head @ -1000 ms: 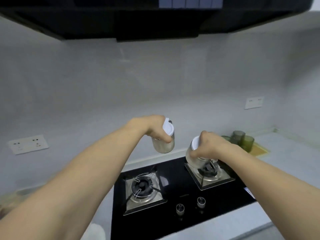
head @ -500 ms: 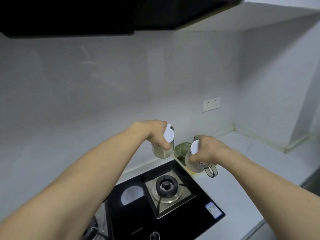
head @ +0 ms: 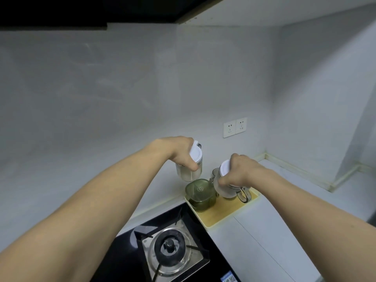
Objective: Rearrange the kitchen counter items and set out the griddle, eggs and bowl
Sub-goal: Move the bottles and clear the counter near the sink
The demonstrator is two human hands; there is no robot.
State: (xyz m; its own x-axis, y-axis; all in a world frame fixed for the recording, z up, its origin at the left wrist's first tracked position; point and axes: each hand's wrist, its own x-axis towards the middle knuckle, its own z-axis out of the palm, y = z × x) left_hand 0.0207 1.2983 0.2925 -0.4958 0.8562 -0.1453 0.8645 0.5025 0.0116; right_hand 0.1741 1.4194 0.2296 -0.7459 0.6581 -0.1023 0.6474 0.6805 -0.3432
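Observation:
My left hand [head: 181, 153] grips a clear glass jar with a white lid [head: 191, 169], held in the air above a green lidded container [head: 198, 191]. My right hand [head: 240, 171] grips a second white-lidded glass jar [head: 224, 189], tilted and low over the yellow tray [head: 221, 212], beside a clear handle or scoop [head: 244, 195]. The green container stands on the tray's left part. No griddle, eggs or bowl are in view.
A black gas hob with a steel burner [head: 171, 249] lies left of the tray. White counter [head: 274, 231] stretches right to a corner wall. A double wall socket [head: 235, 127] sits above the tray. A dark range hood [head: 81, 11] hangs overhead.
Both hands have carried their jars rightward, from over the hob burners to above the yellow tray. My view has turned right with them; the right jar now sits low over the tray.

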